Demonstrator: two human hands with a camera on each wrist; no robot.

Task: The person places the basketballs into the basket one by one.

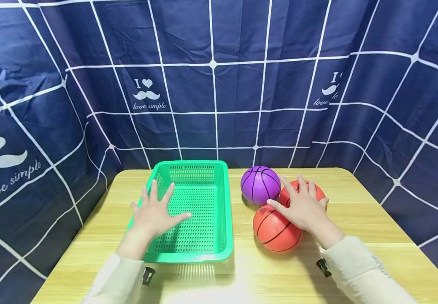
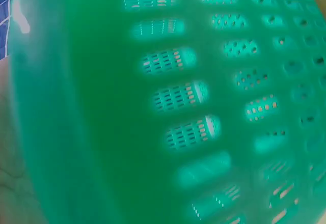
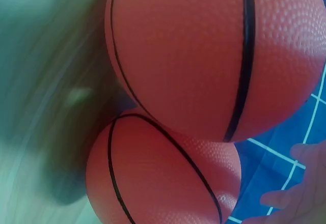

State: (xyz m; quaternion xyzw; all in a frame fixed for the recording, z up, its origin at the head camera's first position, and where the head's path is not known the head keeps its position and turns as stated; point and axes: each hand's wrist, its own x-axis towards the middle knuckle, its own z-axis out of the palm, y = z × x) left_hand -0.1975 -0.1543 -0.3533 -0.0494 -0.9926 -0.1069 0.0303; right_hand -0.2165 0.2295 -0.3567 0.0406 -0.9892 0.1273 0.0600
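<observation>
A green perforated plastic basket [image 1: 224,219] stands on the table, with nothing inside it. Over its left side my left hand [image 1: 154,217] is spread, fingers straight; whether it touches the rim cannot be told. In the left wrist view the basket's wall [image 2: 112,107] fills most of the picture. To the right sit a purple basketball [image 1: 260,185] and two orange-red basketballs, the nearer one [image 1: 276,232] in front and the farther one [image 1: 315,192] behind. My right hand [image 1: 304,209] spreads above the orange-red pair, holding nothing. The right wrist view shows both orange-red balls, one large [image 3: 178,56] and one lower [image 3: 158,173].
The light wooden table [image 1: 241,274] carries the basket on the left and the balls on the right. Behind and on both sides hangs a dark blue curtain [image 1: 238,93] with white grid lines. A black strap piece shows at each sleeve.
</observation>
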